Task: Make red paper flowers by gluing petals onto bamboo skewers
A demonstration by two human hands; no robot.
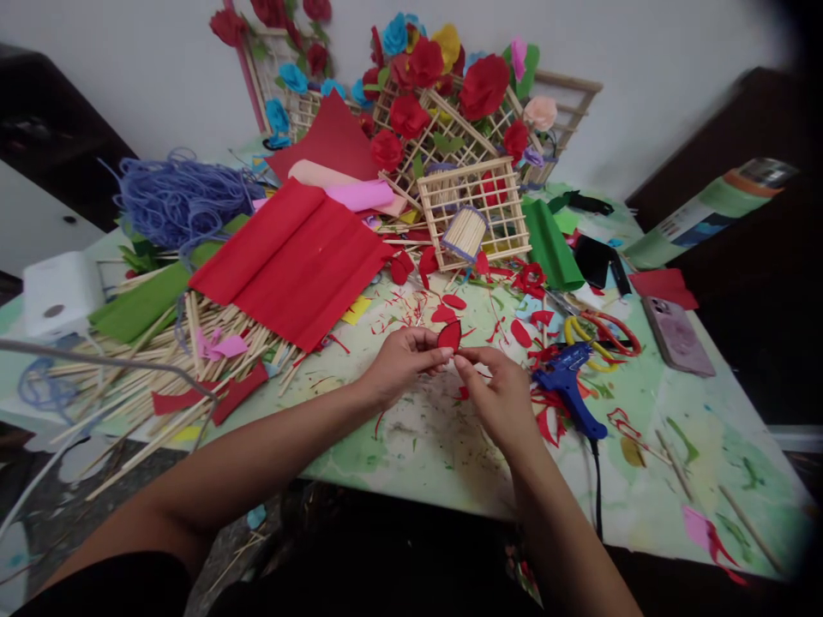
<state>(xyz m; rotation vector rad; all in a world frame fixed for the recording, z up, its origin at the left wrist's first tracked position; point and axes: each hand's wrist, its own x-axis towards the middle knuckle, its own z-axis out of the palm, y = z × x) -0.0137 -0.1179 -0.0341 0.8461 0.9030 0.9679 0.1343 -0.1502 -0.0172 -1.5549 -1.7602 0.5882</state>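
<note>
Over the middle of the table, a small red paper petal [450, 335] is pinched between my two hands. My left hand [410, 360] has it by its left lower edge, between thumb and fingers. At its lower right, my right hand [494, 386] closes thumb and forefinger on the same petal. Loose red petals [455, 302] and thin red scraps lie just beyond my fingers. A blue glue gun [571, 386] rests on its side to the right of my right hand, its cord hanging over the front edge.
Scissors [601, 336] with yellow and red handles and a phone [678, 334] lie right. Left are a red crepe paper sheet [292, 257], wooden sticks [138, 377] and purple yarn [183, 197]. Stick lattices [476, 214] with paper flowers stand behind. A bottle [707, 214] is far right.
</note>
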